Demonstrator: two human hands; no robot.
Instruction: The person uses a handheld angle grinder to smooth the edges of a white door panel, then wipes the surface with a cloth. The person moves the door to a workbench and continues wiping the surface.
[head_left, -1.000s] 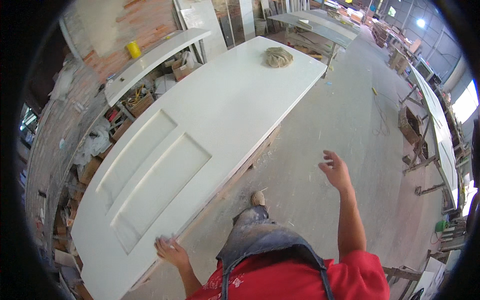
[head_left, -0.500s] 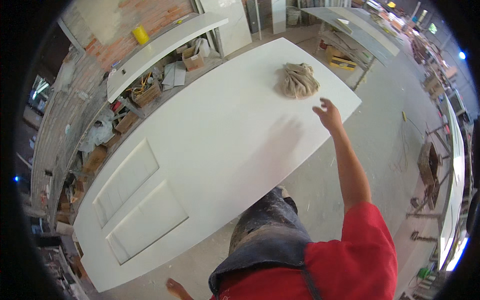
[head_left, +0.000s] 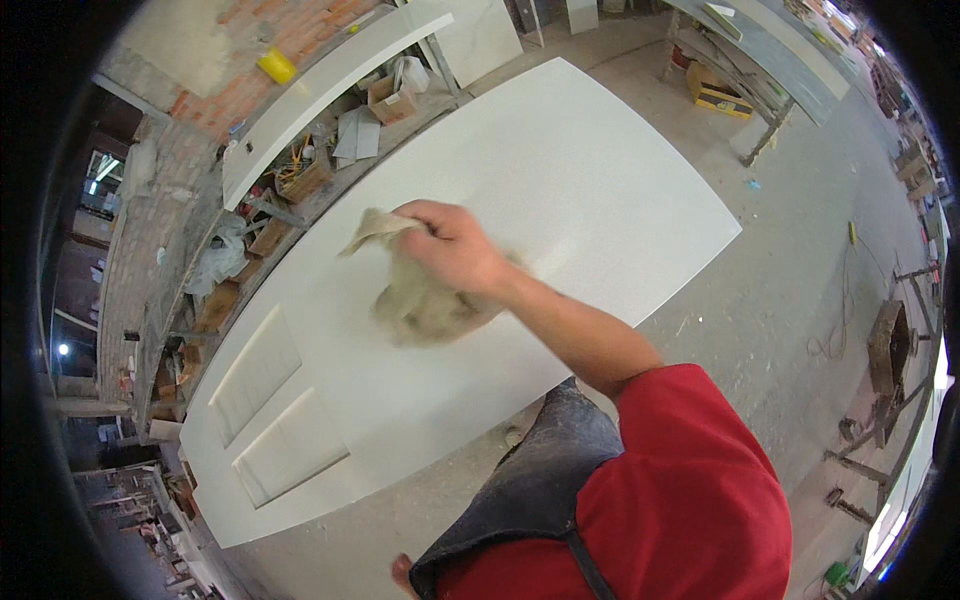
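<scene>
A beige cloth hangs bunched from my right hand, whose fingers are closed round its upper part. The cloth is blurred by motion, over the middle of a large white slab; whether it touches the surface I cannot tell. Toward the slab's near left end are two sunken rectangular basins with ridged floors. Of my left hand only a small part shows at the lower edge, beside my dark apron, and its fingers are hidden.
Behind the slab runs a shelf with a white top, holding cardboard boxes, a plastic bag and tools. A yellow cylinder stands by the brick wall. Another slab table is at the far right. A cable lies on the floor.
My right hand has taken hold of the cloth, which lay at the slab's far right, and carried it left to the middle. The view has shifted slightly.
</scene>
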